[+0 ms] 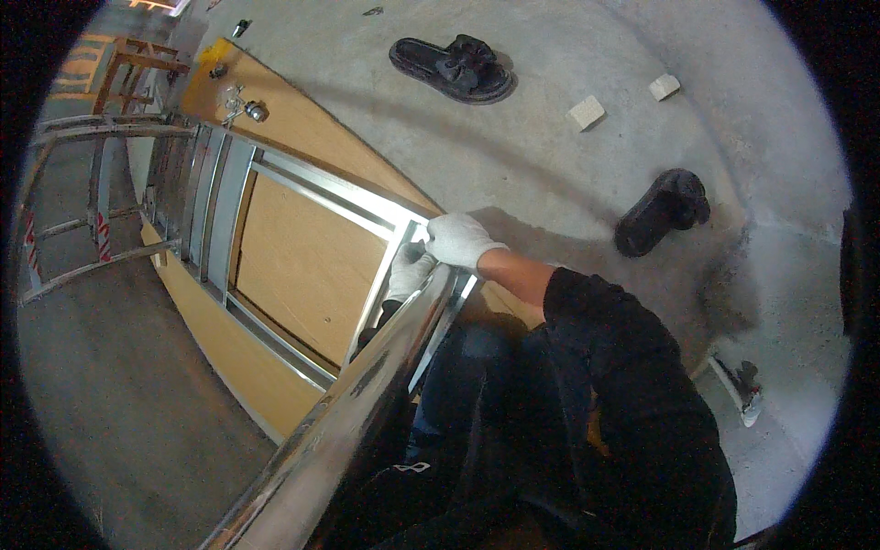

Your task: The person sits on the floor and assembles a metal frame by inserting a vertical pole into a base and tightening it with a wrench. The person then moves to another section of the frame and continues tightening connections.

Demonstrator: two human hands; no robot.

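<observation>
Grey concrete floor (pixel 568 46), sunlit toward the upper right. A wooden board (pixel 302 119) lies across it, with a silver metal frame (pixel 325 183) on top; presumably the board keeps the metal off the rough concrete.

Both hands wear white gloves, likely against sharp edges, and meet at the frame's near corner. Left hand (pixel 410 270): fingers curled at the corner from below, perhaps steadying it; whether they are clamped on the metal, I cannot tell. Right hand (pixel 458 242): just beyond, touching or nearly touching the left, fingers bent down over the corner; fingertips hidden, so grip not determinable.

A polished metal tube (pixel 357 394) slants from the lower edge up to the hands, covering part of the left forearm. Support at its far end not visible.

Periphery: small metal fittings (pixel 255 111) on the board's far end, perhaps there to stay within reach; two black slippers and two pale blocks apart on the concrete.
</observation>
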